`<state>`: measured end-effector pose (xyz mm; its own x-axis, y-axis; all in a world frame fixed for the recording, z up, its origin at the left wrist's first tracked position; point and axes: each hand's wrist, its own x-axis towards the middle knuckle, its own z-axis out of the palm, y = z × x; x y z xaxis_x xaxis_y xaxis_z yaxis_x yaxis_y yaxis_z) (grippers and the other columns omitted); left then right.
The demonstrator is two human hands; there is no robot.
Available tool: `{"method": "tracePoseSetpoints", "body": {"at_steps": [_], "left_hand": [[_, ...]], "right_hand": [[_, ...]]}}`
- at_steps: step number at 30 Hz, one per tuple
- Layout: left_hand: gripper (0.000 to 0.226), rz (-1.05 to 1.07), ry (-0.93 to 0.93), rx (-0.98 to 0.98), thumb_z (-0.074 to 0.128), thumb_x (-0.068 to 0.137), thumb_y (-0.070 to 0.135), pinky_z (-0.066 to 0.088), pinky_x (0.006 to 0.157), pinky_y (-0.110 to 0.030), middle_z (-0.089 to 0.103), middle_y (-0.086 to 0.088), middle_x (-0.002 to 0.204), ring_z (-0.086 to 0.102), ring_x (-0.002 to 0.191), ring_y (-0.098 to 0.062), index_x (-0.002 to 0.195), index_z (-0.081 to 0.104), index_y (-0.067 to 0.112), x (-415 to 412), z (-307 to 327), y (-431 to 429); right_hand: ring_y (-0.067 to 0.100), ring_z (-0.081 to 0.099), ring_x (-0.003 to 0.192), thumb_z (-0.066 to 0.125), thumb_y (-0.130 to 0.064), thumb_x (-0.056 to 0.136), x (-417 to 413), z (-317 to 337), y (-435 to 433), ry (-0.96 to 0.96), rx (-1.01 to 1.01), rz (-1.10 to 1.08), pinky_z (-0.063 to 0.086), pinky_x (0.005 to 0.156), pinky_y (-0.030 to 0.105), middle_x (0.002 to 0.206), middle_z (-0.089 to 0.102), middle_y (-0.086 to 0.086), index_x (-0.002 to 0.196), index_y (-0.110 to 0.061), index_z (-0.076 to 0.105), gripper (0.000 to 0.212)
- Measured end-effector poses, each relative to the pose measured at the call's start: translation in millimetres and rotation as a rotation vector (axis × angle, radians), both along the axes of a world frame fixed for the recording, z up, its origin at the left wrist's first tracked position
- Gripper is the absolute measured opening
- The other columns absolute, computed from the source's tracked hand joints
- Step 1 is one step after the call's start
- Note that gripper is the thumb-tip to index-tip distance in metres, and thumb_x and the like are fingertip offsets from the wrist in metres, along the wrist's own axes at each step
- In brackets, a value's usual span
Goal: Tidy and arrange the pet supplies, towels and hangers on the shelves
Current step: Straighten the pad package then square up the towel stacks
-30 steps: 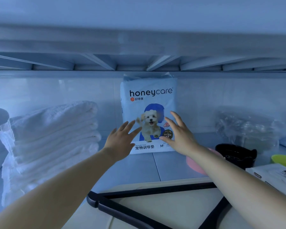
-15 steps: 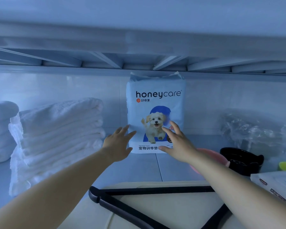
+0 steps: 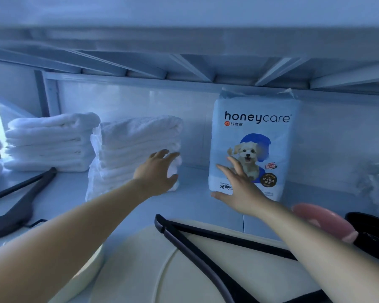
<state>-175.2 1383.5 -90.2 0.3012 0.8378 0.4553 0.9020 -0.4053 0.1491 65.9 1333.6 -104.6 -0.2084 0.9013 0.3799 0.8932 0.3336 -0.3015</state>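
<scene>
Pad pack [image 3: 253,145] stands upright at the far side of the shelf [image 3: 197,206], back against the wall, label facing out; likely parked there so it reads at a glance and leaves the near shelf free.

Right hand [image 3: 239,191] is spread flat at the pack's lower left corner, fingers splayed, gripping nothing; looks like a steadying palm, contact probable but not certain.

Left hand [image 3: 158,171] is open too, fingers loosely fanned at the right edge of the nearer towel stack [image 3: 136,154], holding nothing. Probably about to square it up.

Second towel stack [image 3: 50,143] sits farther left, neater.

Black hanger [image 3: 206,248] lies near, across a cream lid [image 3: 140,270]. Another hanger [image 3: 20,204] lies at left. Neither sorted yet.

Pink bowl [image 3: 324,221] and black bowl [image 3: 372,235] sit right, side by side.
</scene>
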Motion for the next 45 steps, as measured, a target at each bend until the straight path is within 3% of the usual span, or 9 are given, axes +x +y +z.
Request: {"method": "tracePoseSetpoints", "body": {"at_steps": [8, 14, 19, 24, 29, 33, 37, 41, 45], "left_hand": [[0.061, 0.114, 0.038, -0.016, 0.055, 0.088, 0.035, 0.047, 0.091, -0.038, 0.03, 0.006, 0.149, 0.035, 0.132, -0.019, 0.143, 0.028, 0.035, -81, -5, -14], [0.038, 0.181, -0.215, 0.03, 0.065, 0.083, 0.032, 0.05, 0.078, -0.034, 0.057, 0.01, 0.116, 0.056, 0.102, -0.014, 0.119, 0.055, 0.035, -139, 4, -10], [0.028, 0.163, -0.206, 0.077, 0.069, 0.08, 0.037, 0.051, 0.077, -0.036, 0.056, 0.01, 0.111, 0.057, 0.099, -0.012, 0.107, 0.061, 0.036, -182, 7, -1], [0.028, 0.134, -0.162, 0.035, 0.069, 0.079, 0.042, 0.051, 0.081, -0.036, 0.054, 0.01, 0.112, 0.056, 0.101, -0.012, 0.104, 0.059, 0.035, -212, 2, 13], [0.037, 0.057, -0.045, -0.05, 0.066, 0.082, 0.041, 0.046, 0.076, -0.027, 0.051, 0.01, 0.121, 0.051, 0.105, -0.009, 0.117, 0.053, 0.038, -224, -15, 26], [0.046, -0.043, -0.035, -0.094, 0.066, 0.085, 0.033, 0.043, 0.086, -0.024, 0.05, 0.01, 0.129, 0.05, 0.115, -0.01, 0.127, 0.049, 0.038, -225, -25, 37], [0.041, -0.088, -0.139, -0.07, 0.069, 0.082, 0.028, 0.04, 0.079, -0.02, 0.06, 0.012, 0.115, 0.056, 0.102, -0.009, 0.12, 0.055, 0.036, -224, -35, 46], [0.025, -0.085, -0.174, -0.055, 0.069, 0.08, 0.029, 0.05, 0.076, -0.032, 0.065, 0.012, 0.102, 0.06, 0.09, -0.012, 0.103, 0.061, 0.035, -219, -46, 50], [0.017, -0.082, -0.176, -0.015, 0.068, 0.081, 0.03, 0.05, 0.072, -0.032, 0.064, 0.012, 0.092, 0.059, 0.085, -0.011, 0.097, 0.063, 0.033, -215, -50, 47]], "right_hand": [[0.012, 0.016, 0.141, 0.058, -0.043, 0.087, -49, 4, 6, -0.041, -0.034, 0.137, 0.033, 0.108, 0.032, 0.149, -0.014, -0.022, 0.146, -0.03, 0.019, 0.072], [0.01, 0.033, 0.133, 0.057, -0.027, 0.09, -106, 19, 13, -0.019, 0.075, 0.234, 0.034, 0.092, 0.02, 0.151, 0.007, -0.014, 0.138, -0.027, 0.036, 0.053], [0.012, 0.028, 0.136, 0.061, -0.032, 0.087, -161, 21, 25, -0.018, 0.059, 0.268, 0.036, 0.103, 0.028, 0.152, 0.0, -0.017, 0.143, -0.031, 0.027, 0.065], [0.014, 0.02, 0.14, 0.062, -0.034, 0.086, -209, 22, 42, -0.06, 0.062, 0.247, 0.037, 0.097, 0.025, 0.154, -0.008, -0.014, 0.145, -0.032, 0.02, 0.072], [0.015, 0.009, 0.143, 0.066, -0.036, 0.084, -241, 10, 59, -0.062, 0.095, 0.189, 0.038, 0.103, 0.028, 0.152, -0.021, -0.012, 0.148, -0.032, 0.008, 0.087], [0.012, -0.006, 0.144, 0.07, -0.035, 0.081, -249, -3, 68, -0.071, 0.111, 0.147, 0.032, 0.109, 0.029, 0.151, -0.028, -0.011, 0.148, -0.033, 0.0, 0.097], [0.015, 0.003, 0.144, 0.075, -0.033, 0.076, -244, -10, 77, -0.078, 0.184, 0.151, 0.038, 0.106, 0.033, 0.153, -0.02, -0.009, 0.148, -0.034, 0.005, 0.1], [0.014, 0.013, 0.142, 0.076, -0.032, 0.074, -233, -17, 83, -0.087, 0.222, 0.171, 0.04, 0.102, 0.029, 0.153, -0.017, -0.014, 0.147, -0.036, 0.008, 0.1], [0.013, 0.018, 0.141, 0.077, -0.031, 0.074, -226, -20, 84, -0.078, 0.232, 0.183, 0.043, 0.098, 0.028, 0.152, -0.018, -0.02, 0.147, -0.036, 0.014, 0.096]]}}
